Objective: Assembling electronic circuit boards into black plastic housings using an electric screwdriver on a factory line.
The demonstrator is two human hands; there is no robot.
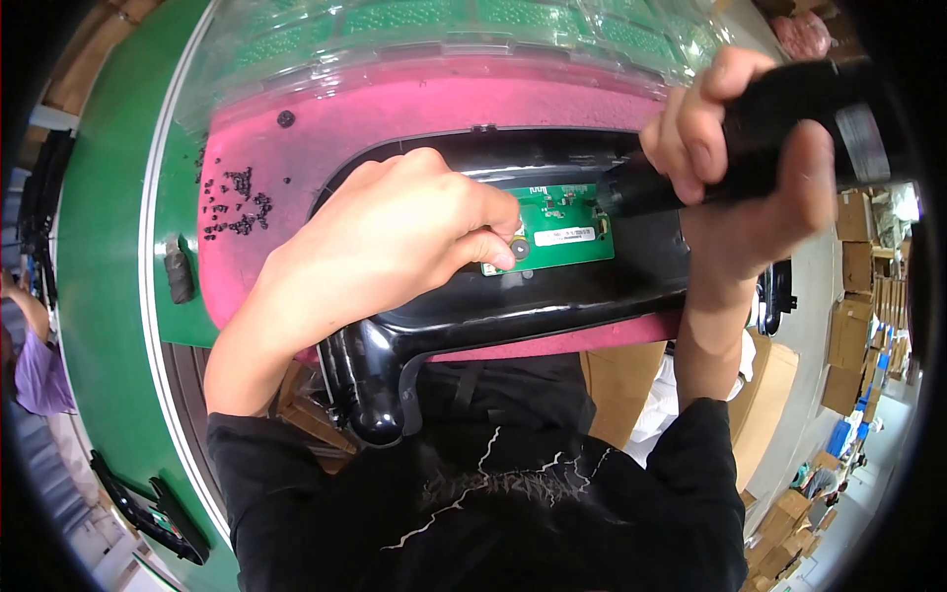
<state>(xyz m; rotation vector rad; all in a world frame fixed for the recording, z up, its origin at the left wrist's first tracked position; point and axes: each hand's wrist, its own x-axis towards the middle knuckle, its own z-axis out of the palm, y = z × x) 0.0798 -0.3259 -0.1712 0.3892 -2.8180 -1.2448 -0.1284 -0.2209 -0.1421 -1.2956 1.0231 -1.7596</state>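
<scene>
- Green circuit board (557,257), partly behind the left hand (395,222); what that pinches, I can't tell
- Black tool (774,113), clasped in the right hand (735,163), tip unclear

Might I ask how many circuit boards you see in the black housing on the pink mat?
1: the circuit board lies inside the housing, with the left hand at its left end; others could be hidden beneath that hand.

place: electronics assembly workshop | green workbench (109,227) | circuit board (572,256) | small black parts (240,183) | stacked cardboard boxes (849,328)
</scene>
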